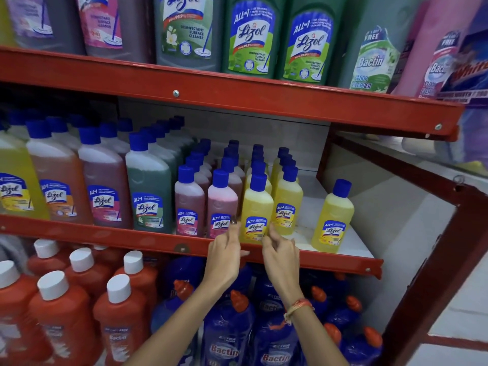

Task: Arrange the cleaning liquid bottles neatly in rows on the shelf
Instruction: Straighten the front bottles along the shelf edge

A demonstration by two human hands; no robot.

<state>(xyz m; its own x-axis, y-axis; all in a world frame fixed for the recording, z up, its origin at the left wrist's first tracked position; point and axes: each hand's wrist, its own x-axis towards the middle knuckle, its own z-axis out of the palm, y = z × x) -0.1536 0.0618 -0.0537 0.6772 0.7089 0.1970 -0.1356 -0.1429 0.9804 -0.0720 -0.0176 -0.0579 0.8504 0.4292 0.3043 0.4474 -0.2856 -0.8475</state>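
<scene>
Small yellow Lizol bottles with blue caps stand in two rows on the white middle shelf [314,223]. The front yellow bottle [257,204] of the left row stands upright at the shelf's red front lip. My left hand [224,256] reaches up to its lower left side, with fingertips between it and the front pink bottle [221,204]. My right hand [280,256] is at its lower right side with loosely curled fingers. Neither hand wraps around the bottle. A lone yellow bottle [334,220] stands apart to the right.
Rows of small pink bottles and larger Lizol bottles [149,191] fill the shelf's left side. Bare shelf lies between the yellow rows and the lone bottle. Big bottles stand on the upper red shelf [237,93]. Orange bottles [63,320] and blue Bactin bottles [227,336] are packed below.
</scene>
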